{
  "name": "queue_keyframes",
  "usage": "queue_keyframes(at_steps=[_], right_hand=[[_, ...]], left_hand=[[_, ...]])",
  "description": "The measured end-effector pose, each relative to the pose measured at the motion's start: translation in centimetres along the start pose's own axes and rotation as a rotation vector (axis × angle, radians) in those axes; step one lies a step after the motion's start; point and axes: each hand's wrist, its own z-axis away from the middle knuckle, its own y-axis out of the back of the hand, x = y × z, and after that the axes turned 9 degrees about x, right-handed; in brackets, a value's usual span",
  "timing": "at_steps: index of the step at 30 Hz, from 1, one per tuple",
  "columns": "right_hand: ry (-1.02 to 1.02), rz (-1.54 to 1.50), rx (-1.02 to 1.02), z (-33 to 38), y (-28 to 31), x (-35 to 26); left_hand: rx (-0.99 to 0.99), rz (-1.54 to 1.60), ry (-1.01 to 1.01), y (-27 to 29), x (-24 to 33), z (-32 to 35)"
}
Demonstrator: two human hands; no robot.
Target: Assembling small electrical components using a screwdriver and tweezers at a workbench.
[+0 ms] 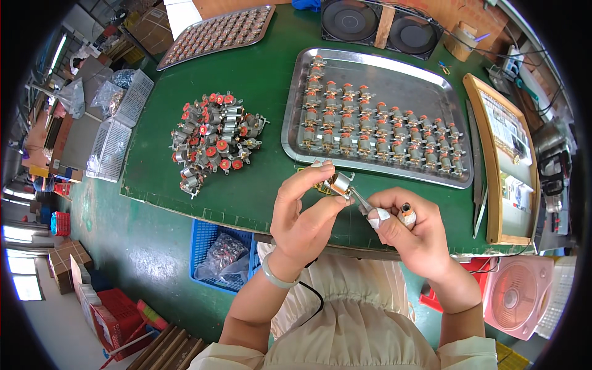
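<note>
My left hand [305,225] pinches a small silver cylindrical motor [338,184] between thumb and fingertips, above the near edge of the green table. In my right hand [419,234] is a pair of metal tweezers [362,201], their tips at the motor's terminal end; whether they touch it I cannot tell. White tape [378,217] covers a fingertip of that hand. The round end of a brownish tube-like piece [406,211] shows among the right fingers. Beyond my hands, a metal tray [394,77] bears rows of upright motors [382,132] with orange-red tops.
Left of the tray lies a heap of similar motors [213,139]. A second filled tray [262,31] is at the far left. Two black speakers [379,28] stand at the back, a wooden-framed board [502,160] on the right. Below the table edge sits a blue crate [203,246].
</note>
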Motion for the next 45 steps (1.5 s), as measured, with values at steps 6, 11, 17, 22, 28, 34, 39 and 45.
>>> queue_keyframes(at_steps=[6, 11, 17, 22, 28, 34, 39, 45], right_hand=[[0.040, 0.113, -0.002, -0.2, 0.2, 0.2], [0.530, 0.949, -0.112, -0.3, 1.4, 1.8], [0.472, 0.627, -0.003, -1.7, 1.7, -0.2], [0.624, 0.720, -0.137, -3.2, 2.7, -1.2], [0.743, 1.170, 0.125, -11.3, 6.4, 0.5], [0.594, 1.361, 0.017, -16.6, 8.6, 2.2], [0.582, 1.396, -0.078, -17.4, 8.7, 2.3], [0.549, 1.389, -0.134, -17.8, 9.0, 1.3]], left_hand=[[0.091, 0.200, 0.232, -0.2, -0.6, 0.4], [0.080, 0.462, 0.363, -0.7, -0.5, 0.3], [-0.041, 0.585, 0.442, -1.6, 0.4, 0.8], [-0.056, 0.592, 0.493, -1.9, 0.5, 1.0], [-0.050, 0.317, 0.618, -1.0, 0.7, -0.2], [0.052, 0.249, 0.542, 1.0, 0.0, -0.4], [0.127, 0.151, 0.458, 2.5, -0.5, -1.3], [0.133, -0.083, 0.356, 5.8, -1.6, -2.5]])
